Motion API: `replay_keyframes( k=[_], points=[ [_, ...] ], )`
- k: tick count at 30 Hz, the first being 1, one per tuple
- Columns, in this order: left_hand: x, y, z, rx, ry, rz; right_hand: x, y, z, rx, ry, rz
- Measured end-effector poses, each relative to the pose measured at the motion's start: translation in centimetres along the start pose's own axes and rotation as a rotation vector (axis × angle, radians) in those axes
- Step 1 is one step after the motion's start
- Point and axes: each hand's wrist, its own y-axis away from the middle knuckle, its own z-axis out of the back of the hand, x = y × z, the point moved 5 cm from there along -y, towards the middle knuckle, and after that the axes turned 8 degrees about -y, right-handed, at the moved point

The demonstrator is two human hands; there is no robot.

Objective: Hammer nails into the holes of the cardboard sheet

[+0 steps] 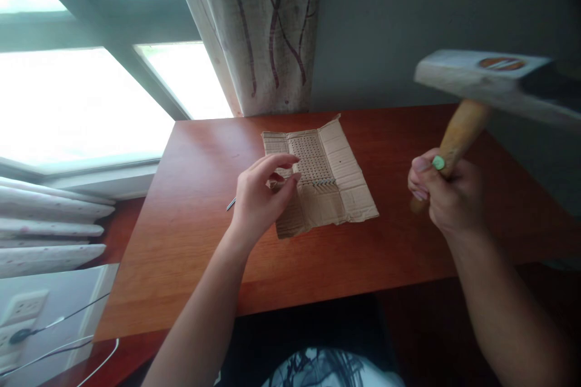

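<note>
My right hand (454, 193) is wrapped round the wooden handle of a hammer (467, 81), raised above the table's right side. The hammer's metal head is slightly blurred. A small round green thing (438, 162) shows by my right thumb; what it is I cannot tell. Over the left part of a flattened piece of cardboard (347, 163), my left hand (261, 193) has thumb and forefinger apart, with nothing visible between them. Rows of small holes cover the cardboard's middle panel. Several thin metal pieces like nails (324, 183) form a row along the near edge of the holes.
The cardboard lies on a reddish-brown wooden table (204, 278). A thin dark metal rod (231, 204) is partly hidden behind my left hand. A patterned curtain (272, 30) and a window stand beyond. Cables (68, 314) run from a wall socket (22, 308) at lower left.
</note>
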Motion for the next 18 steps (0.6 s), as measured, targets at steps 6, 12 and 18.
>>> replay_keyframes(
  k=[6, 12, 18],
  points=[
    [3.4, 0.5, 3.7, -0.040, -0.243, 0.121, -1.7, -3.3, -1.2, -0.207, -0.254, -0.082],
    [8.2, 2.8, 6.2, 0.069, -0.555, 0.267, -2.8, -4.1, -2.5, -0.239, -0.339, -0.119],
    [9.8, 4.3, 6.9, 0.188, -0.685, 0.309, -4.9, -4.3, -3.0, -0.434, -0.588, 0.080]
  ],
)
